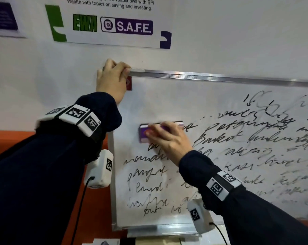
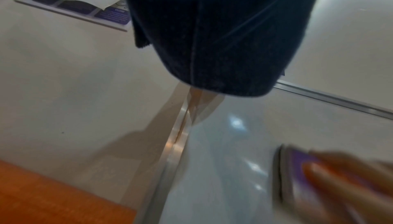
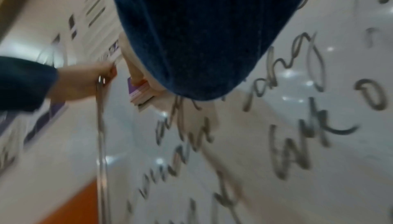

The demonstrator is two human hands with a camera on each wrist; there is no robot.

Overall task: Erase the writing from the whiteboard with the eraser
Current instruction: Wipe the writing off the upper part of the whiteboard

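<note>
A whiteboard (image 1: pixel 211 96) with a silver frame leans against the wall, covered in black handwriting (image 1: pixel 255 135) across its middle and right; the upper left patch is wiped. My right hand (image 1: pixel 169 138) grips a purple eraser (image 1: pixel 143 132) and presses it flat on the board, left of the writing's top line. The eraser (image 3: pixel 138 93) shows under my sleeve in the right wrist view, and blurred in the left wrist view (image 2: pixel 297 168). My left hand (image 1: pixel 114 76) grips the board's top left corner, fingers curled over the frame.
A printed poster (image 1: pixel 112 23) hangs on the wall above the board. An orange band (image 1: pixel 8 138) runs along the wall to the left. A small red sticker (image 1: pixel 129 84) sits at the board's corner. The board's tray edge (image 1: pixel 158 228) lies below.
</note>
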